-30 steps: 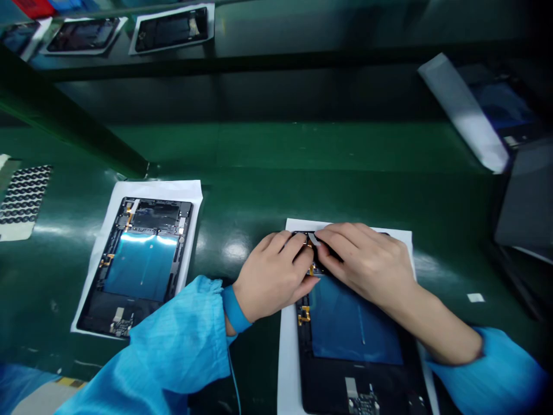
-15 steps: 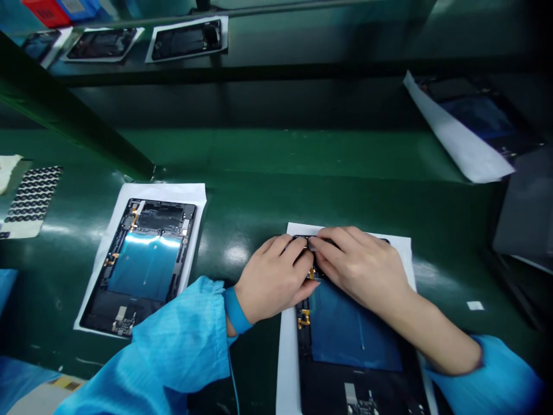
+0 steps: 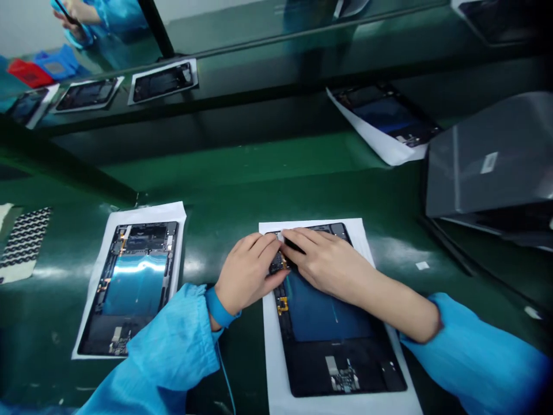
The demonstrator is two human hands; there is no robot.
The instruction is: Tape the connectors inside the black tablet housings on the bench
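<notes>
An opened tablet with a blue sheet over its middle lies on white paper in front of me. Both hands work at its upper left corner. My left hand, with a blue wrist strap, has its fingers bent on that corner and its thumb near a small flex cable. My right hand comes from the other side, its fingertips closed at the same spot. A small light piece shows between the fingertips; what exactly each hand grips is hidden.
A second opened tablet lies on paper to the left, near a patterned sheet. A grey bin stands at the right, beside another tablet. More tablets rest on the shelf. A person's hands show at top left.
My view has shifted to the right and up, so the bench things appear further left. Both hands stay at the tablet's upper left corner, with little change in their grip.
</notes>
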